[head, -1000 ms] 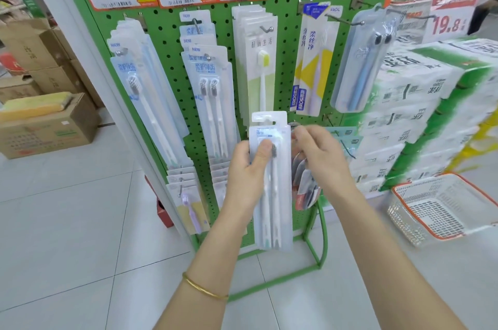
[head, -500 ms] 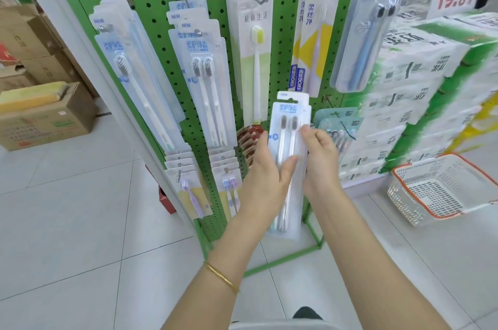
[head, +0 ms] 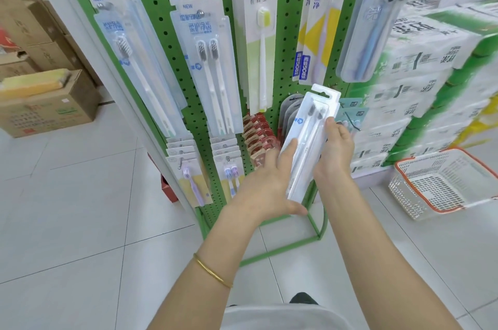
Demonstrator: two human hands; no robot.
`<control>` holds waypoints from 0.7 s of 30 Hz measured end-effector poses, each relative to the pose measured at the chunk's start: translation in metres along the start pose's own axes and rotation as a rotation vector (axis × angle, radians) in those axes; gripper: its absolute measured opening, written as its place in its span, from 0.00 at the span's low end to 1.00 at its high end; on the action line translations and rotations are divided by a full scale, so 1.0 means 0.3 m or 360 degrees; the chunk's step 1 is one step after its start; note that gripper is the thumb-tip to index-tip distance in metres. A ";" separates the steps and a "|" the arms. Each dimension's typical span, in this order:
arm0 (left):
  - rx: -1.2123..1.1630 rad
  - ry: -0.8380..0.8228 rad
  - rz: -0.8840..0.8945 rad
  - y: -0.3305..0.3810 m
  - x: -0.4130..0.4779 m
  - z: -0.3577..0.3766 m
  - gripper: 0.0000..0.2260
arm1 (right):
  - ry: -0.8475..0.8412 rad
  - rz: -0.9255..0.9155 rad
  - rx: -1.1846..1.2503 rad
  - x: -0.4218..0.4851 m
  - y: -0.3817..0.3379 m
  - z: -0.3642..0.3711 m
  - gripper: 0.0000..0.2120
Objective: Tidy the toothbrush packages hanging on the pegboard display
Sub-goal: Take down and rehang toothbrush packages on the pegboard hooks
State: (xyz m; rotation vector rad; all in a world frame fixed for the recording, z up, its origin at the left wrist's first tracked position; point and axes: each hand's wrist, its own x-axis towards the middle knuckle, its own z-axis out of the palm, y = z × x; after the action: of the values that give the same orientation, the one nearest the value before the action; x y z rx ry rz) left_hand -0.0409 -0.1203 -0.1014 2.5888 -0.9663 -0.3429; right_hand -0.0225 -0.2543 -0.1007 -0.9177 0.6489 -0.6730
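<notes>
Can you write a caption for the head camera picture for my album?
The right hand grips a twin toothbrush package, the left hand touches its side, before the green pegboard.

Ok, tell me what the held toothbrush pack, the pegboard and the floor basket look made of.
The toothbrush pack: clear glossy plastic blister, brushes showing through, on what looks like white card. The pegboard: likely painted sheet metal, with an even green coat and punched holes. The basket: probably moulded plastic, with white lattice walls and an orange rim.
</notes>
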 end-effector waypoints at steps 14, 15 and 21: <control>-0.1154 -0.0395 -0.0129 -0.070 0.015 -0.038 0.47 | -0.0550 0.0197 -0.0201 -0.037 0.007 -0.030 0.03; -0.1234 -0.0409 -0.0121 -0.072 0.015 -0.040 0.45 | -0.0525 0.0162 -0.0245 -0.037 0.008 -0.031 0.06; -0.1803 -0.0466 -0.0302 -0.083 0.007 -0.033 0.25 | -0.0666 0.0152 -0.0334 -0.039 -0.012 -0.037 0.04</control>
State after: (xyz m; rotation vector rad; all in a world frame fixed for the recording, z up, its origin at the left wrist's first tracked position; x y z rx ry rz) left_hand -0.0215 -0.1018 -0.1030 1.5858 -0.3772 -0.9946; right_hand -0.0389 -0.2523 -0.1003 -1.1729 0.3888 -0.3143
